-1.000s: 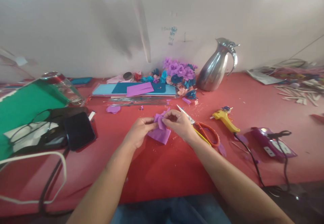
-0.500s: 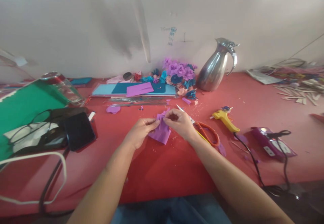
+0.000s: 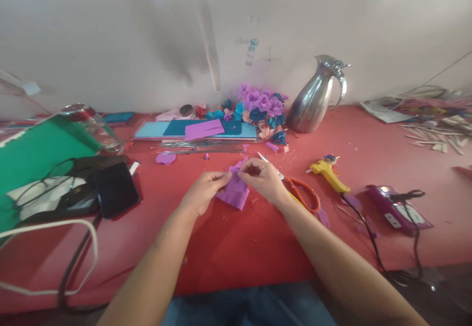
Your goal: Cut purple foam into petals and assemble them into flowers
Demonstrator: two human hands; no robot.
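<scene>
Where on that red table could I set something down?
One bare patch of the red tabletop lies between the left forearm and the right forearm, nearer than the purple paper. Another lies between the silver metal jug, yellow plastic glue gun and pale flat sticks. It's crowded behind, around the purple paper flowers, and at left, around the black rectangular phone.

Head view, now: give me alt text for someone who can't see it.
Two bare hands, left and right, pinch purple paper over a red table. Scissors and a yellow glue gun lie to the right; purple paper flowers sit behind.
</scene>
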